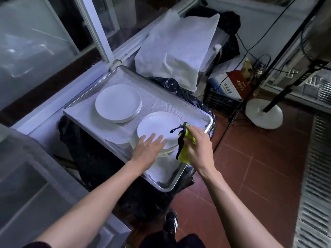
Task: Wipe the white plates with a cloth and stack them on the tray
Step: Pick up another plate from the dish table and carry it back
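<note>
Resting on a metal tray [86, 102] lined with white mesh, two stacks of white plates are being shown: a far stack [118, 102] and a near stack [157, 130]. The near stack's top plate is being touched by the left hand [147, 151], its fingers lying straight and flat. A yellow cloth [184, 149] with black edging is being gripped in the curled fingers of the right hand [196, 147], just beside that plate's right rim.

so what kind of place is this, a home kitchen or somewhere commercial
Probably the back area of a restaurant or canteen, not a home. Two stacks of white plates sit on a large metal tray, there is a glass-fronted cabinet on the left, and a pedestal fan stands on the red tile floor.
</note>
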